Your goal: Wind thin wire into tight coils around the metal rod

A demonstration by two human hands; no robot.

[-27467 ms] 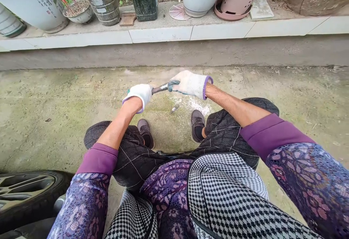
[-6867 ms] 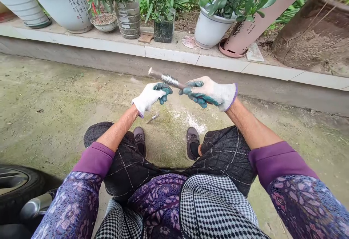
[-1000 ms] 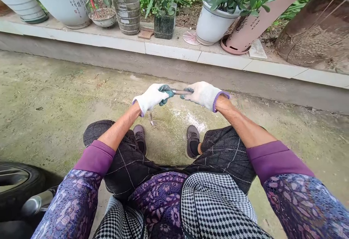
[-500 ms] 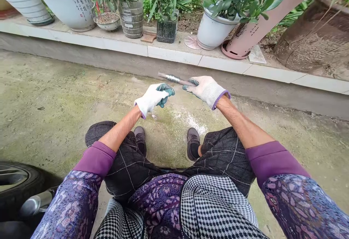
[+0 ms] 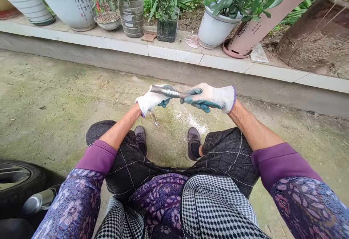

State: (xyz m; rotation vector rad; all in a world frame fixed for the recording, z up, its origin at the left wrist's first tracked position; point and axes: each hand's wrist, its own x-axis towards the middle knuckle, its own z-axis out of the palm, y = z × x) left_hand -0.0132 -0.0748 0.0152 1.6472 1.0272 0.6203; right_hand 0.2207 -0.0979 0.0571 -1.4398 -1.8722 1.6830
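Observation:
My right hand (image 5: 208, 97), in a white glove with a green coated palm, grips one end of a grey-brown rod (image 5: 156, 89). A coil of shiny thin wire (image 5: 170, 92) is wound round the middle of the rod. Behind the rod's free end is my left hand (image 5: 152, 100), gloved the same way, its fingers curled closed and partly hidden by the rod and coil. A thin strand with a small pale end (image 5: 156, 124) shows below my left hand; whether it hangs or lies on the ground I cannot tell.
Potted plants, among them a white pot (image 5: 215, 30) and a pink pot (image 5: 253, 35), line a tiled ledge (image 5: 174, 54) ahead. White powder (image 5: 195, 122) marks the concrete near my shoes. A tyre (image 5: 19, 184) stands at the lower left.
The rod has come down and left, so that its free end now lies in front of my left hand. My right hand has turned, showing its green palm. The strand below has shifted downward.

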